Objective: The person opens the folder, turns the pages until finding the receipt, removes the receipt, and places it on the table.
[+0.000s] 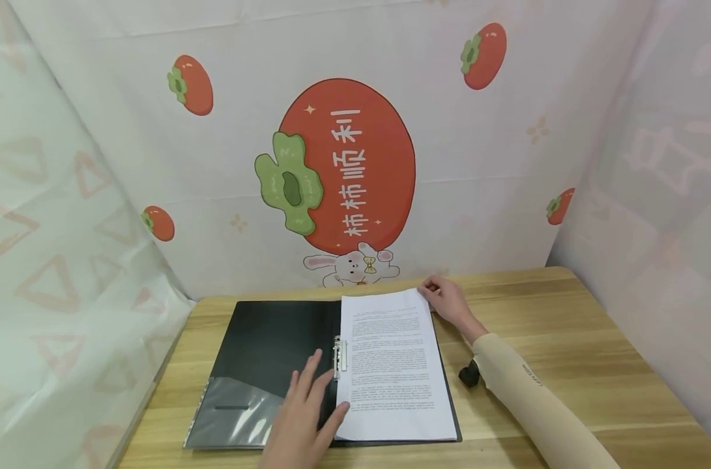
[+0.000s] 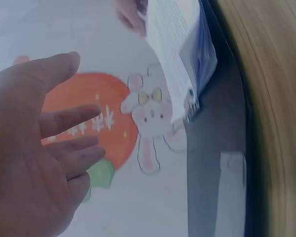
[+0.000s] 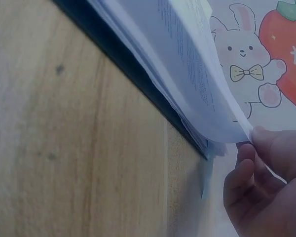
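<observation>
A black clip folder (image 1: 279, 335) lies spread flat on the table. On its right side is a stack of printed paper (image 1: 390, 365), beside a metal lever clip (image 1: 340, 357) at the spine. My right hand (image 1: 446, 301) pinches the stack's top right corner between thumb and fingers. In the right wrist view that hand (image 3: 271, 177) holds lifted, bowed sheets (image 3: 202, 84), with other sheets beneath. My left hand (image 1: 302, 413) is over the lower part of the folder near the clip, fingers extended. The left wrist view shows this hand (image 2: 49, 138) holding nothing.
A clear pocket (image 1: 238, 413) covers the lower left cover. The wooden table (image 1: 543, 326) extends to the right of the folder. Behind stands a white cloth backdrop (image 1: 226, 156) with persimmon and rabbit drawings; cloth also hangs on both sides. A small black object (image 1: 469, 374) sits by the right sleeve.
</observation>
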{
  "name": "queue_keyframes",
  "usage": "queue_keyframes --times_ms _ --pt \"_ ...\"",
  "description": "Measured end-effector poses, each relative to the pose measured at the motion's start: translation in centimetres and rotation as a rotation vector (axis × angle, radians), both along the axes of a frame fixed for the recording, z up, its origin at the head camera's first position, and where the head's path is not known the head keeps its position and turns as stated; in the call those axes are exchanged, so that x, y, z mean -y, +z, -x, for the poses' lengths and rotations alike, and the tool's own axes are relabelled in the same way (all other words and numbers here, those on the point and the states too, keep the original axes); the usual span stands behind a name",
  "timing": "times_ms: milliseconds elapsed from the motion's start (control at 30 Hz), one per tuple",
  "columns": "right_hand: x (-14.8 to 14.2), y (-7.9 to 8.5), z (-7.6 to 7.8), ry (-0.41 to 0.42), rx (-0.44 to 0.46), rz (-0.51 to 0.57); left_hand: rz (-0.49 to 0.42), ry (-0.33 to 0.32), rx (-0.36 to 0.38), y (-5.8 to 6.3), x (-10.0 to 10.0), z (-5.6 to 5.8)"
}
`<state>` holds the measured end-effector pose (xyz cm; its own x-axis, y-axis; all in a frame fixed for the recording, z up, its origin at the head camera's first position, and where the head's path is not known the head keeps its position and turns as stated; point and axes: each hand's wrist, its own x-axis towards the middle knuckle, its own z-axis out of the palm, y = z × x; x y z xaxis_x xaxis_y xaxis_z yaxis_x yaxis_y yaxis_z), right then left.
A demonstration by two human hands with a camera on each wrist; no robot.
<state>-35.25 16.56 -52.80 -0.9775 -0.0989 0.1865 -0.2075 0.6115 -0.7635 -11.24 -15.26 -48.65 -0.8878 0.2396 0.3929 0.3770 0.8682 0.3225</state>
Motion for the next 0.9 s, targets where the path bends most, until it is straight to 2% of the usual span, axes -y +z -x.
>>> queue_keyframes --times_ms 200,400,567,767,900 --pt "0.1 0.3 -0.2 0.003 -0.064 -0.051 0.032 -0.144 -0.018 0.0 -1.9 0.8" --pt "0.5 1.6 -0.7 -0.018 -0.11 -0.096 0.063 -0.252 -0.083 0.3 -3.8 1.3" --pt "1.2 2.7 -0.9 0.006 -0.164 -0.141 0.087 -0.337 -0.068 0.3 -5.0 1.6" --pt "1.8 4.3 -0.6 0.101 -0.147 -0.05 0.13 -0.475 -0.044 -0.3 -6.3 1.8" --pt "2.4 5.4 -0.6 0.127 -0.114 0.023 0.148 -0.523 -0.036 -0.6 -7.1 1.8"
